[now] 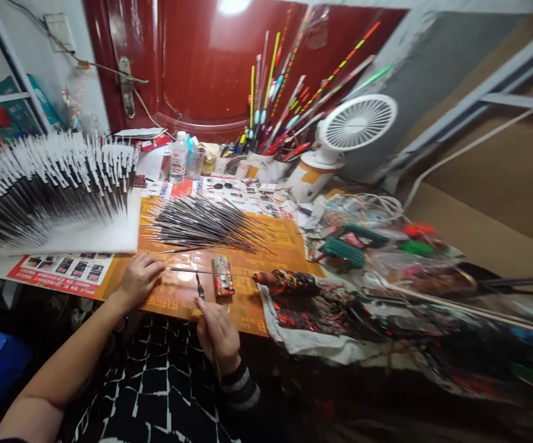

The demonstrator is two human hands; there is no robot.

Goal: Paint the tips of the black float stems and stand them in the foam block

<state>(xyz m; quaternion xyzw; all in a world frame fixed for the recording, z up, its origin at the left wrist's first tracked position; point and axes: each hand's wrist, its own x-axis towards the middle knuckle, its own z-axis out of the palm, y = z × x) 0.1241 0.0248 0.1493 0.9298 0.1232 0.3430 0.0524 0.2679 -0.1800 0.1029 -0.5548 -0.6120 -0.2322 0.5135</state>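
Pinched in my left hand (143,278) is a thin dark fishing float (184,269), held level over the orange mat. Its slender stem runs right, across a paint-stained block (223,277), toward a paint-crusted, spindle-like tool (289,282). My right hand (220,332) grips a fine paintbrush (200,290) like a pen, tip up, just below the float. Whether the bristles touch the float, I cannot tell. Behind my hands lies a heap of similar dark floats (202,224), pointing mostly left to right.
White-tipped floats stand packed in a white foam block (128,227) on the left. At the back are a water bottle (178,157), brightly banded floats (340,67) in containers and a white fan (357,123). Clutter and a paint-smeared cloth (312,341) cover the right side.
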